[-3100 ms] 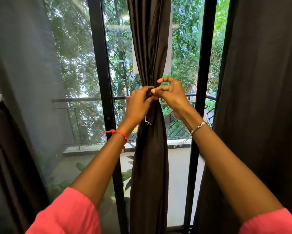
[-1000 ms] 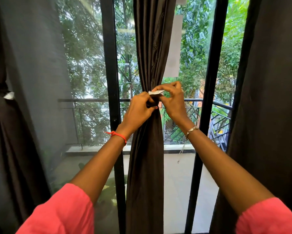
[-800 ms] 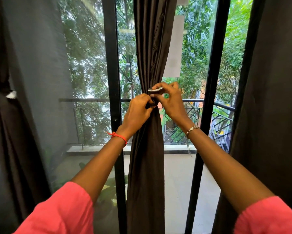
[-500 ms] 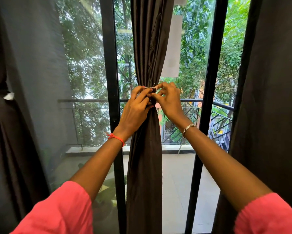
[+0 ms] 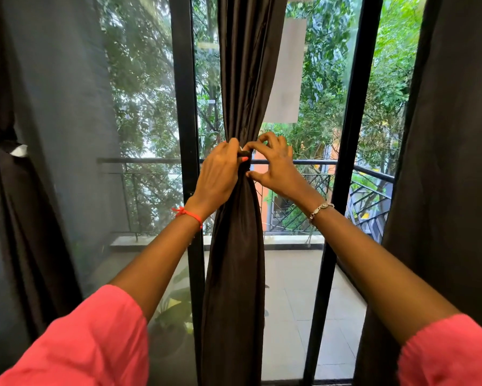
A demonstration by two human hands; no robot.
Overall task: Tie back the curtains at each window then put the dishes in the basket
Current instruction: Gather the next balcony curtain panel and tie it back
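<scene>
- Squarely in the centre of the frame, the middle curtain (image 5: 234, 274) hangs upright. Its long axis runs top to bottom, and it is gathered to a narrow waist where both hands meet.
- The left hand (image 5: 217, 174) reaches in from the left. Its grip is closed round the bunched cloth, with the fingers curled over the bundle.
- The right hand (image 5: 273, 165) reaches in from the right. Its forefinger bends onto the tie (image 5: 245, 155), a small dark band at the waist, and the thumb presses the cloth just below. It is a narrow fingertip grip, and the other fingers arch loosely.
- The tie lies between the two hands and touches both, running across the curtain's long axis. The fingers hide whether it is fastened.
- The right fingertips sit nearer the tie's end, so fastening likely falls to that hand while the left keeps the bundle tight.
- At the left edge another curtain (image 5: 25, 218) is already cinched, and a pale tag (image 5: 18, 150) shows there.
- At the right edge a third curtain (image 5: 443, 162) hangs loose and probably comes next.
- No dishes or basket are in view.
</scene>
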